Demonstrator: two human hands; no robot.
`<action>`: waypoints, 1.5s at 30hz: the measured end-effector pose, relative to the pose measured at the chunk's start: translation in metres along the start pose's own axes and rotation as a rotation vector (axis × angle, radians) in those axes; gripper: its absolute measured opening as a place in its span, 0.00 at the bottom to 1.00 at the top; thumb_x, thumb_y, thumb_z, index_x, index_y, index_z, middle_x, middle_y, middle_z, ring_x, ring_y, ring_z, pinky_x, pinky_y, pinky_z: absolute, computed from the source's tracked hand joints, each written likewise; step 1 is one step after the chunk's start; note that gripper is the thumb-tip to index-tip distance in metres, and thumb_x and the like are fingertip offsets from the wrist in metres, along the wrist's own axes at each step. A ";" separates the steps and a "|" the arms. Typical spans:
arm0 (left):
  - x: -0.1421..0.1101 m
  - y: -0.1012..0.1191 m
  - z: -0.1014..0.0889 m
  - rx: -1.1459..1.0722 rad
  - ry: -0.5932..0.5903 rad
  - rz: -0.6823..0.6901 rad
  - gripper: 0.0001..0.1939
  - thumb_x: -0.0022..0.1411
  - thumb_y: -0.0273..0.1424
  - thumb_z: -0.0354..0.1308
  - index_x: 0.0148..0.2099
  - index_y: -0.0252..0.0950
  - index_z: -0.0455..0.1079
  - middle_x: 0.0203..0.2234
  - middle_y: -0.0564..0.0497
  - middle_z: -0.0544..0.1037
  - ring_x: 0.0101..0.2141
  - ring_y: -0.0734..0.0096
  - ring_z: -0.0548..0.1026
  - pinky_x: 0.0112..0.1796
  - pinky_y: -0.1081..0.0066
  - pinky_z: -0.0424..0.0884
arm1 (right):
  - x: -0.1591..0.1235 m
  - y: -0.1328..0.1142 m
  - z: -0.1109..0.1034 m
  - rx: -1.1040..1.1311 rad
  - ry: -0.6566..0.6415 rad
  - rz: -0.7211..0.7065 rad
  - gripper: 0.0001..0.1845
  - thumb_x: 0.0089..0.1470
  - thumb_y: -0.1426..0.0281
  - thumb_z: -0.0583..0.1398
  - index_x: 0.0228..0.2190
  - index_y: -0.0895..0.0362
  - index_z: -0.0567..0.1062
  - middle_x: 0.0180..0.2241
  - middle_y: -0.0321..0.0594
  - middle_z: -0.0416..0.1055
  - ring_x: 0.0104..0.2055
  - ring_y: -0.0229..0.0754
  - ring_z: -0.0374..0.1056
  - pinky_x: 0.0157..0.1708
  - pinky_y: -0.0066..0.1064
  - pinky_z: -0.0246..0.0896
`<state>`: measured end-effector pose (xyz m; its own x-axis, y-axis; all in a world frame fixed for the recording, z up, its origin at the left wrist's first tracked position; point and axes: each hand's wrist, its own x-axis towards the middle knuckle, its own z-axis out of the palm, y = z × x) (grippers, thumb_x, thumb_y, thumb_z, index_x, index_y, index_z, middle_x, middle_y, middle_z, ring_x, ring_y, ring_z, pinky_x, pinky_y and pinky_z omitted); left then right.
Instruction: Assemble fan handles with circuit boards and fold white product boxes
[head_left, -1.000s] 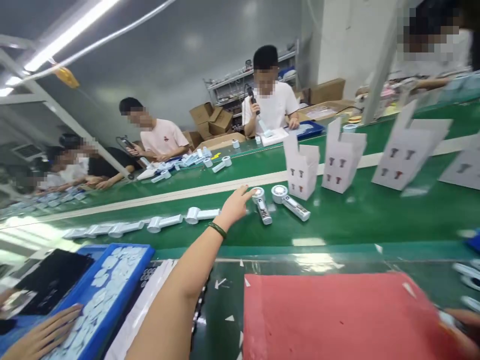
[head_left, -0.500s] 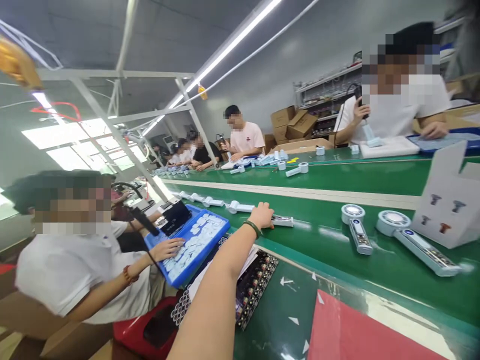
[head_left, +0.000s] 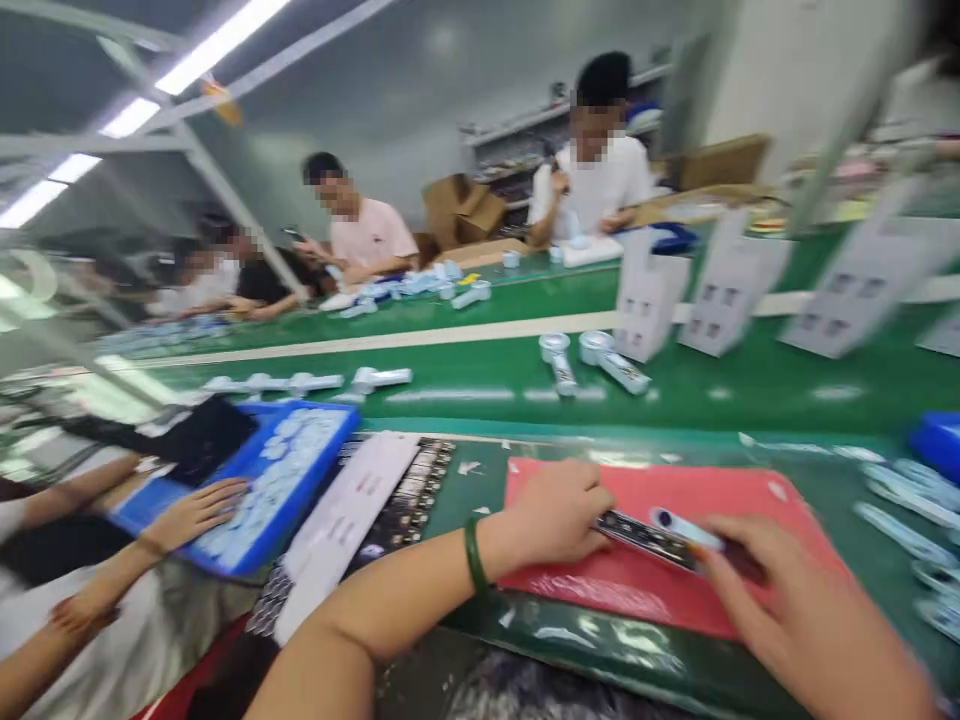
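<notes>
My left hand (head_left: 555, 515), with a green band on the wrist, is closed on one end of a slim handheld device (head_left: 645, 535) with a dark patterned face. The device lies low over a red mat (head_left: 750, 500) on the bench in front of me. My right hand (head_left: 795, 610) comes in from the lower right and its fingers pinch the device's other end. A small white and blue piece (head_left: 686, 528) rests on top of the device between my hands. The picture is smeared by motion.
A green conveyor belt (head_left: 750, 390) carries two white round-headed devices (head_left: 600, 360), more of them (head_left: 375, 378) to the left, and open white cartons (head_left: 649, 300). A neighbour's hand (head_left: 191, 510) rests on a blue tray (head_left: 270, 490) of white parts. Several people sit across the belt.
My left hand has drawn back from the belt to the red mat and now grips a device. My right hand has come in and taken its other end. The view swung back right.
</notes>
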<state>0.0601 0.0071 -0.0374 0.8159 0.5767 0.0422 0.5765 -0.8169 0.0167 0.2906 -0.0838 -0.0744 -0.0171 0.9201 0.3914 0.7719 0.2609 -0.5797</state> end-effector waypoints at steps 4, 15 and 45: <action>0.006 -0.004 0.005 -0.194 0.028 0.002 0.21 0.58 0.43 0.66 0.48 0.37 0.69 0.43 0.45 0.74 0.44 0.56 0.70 0.44 0.58 0.69 | 0.003 -0.012 0.002 -0.080 -0.132 0.038 0.12 0.66 0.62 0.52 0.43 0.53 0.72 0.34 0.39 0.74 0.30 0.43 0.71 0.26 0.33 0.61; 0.003 -0.001 0.003 -0.540 0.159 -0.012 0.05 0.65 0.26 0.56 0.43 0.37 0.70 0.39 0.48 0.76 0.42 0.62 0.71 0.46 0.61 0.67 | 0.017 -0.029 0.022 -0.117 -0.168 -0.008 0.12 0.66 0.64 0.53 0.39 0.54 0.74 0.36 0.42 0.71 0.37 0.48 0.69 0.34 0.38 0.61; -0.025 0.037 0.007 -0.236 0.112 -0.057 0.10 0.68 0.30 0.50 0.48 0.36 0.70 0.44 0.43 0.77 0.50 0.56 0.71 0.52 0.55 0.67 | -0.008 -0.017 0.033 0.085 -0.288 -0.092 0.18 0.66 0.69 0.54 0.55 0.55 0.69 0.51 0.47 0.72 0.52 0.53 0.66 0.51 0.50 0.62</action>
<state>0.0611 -0.0376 -0.0453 0.7647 0.6281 0.1442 0.5847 -0.7703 0.2546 0.2561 -0.0858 -0.0912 -0.2724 0.9334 0.2335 0.7034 0.3588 -0.6136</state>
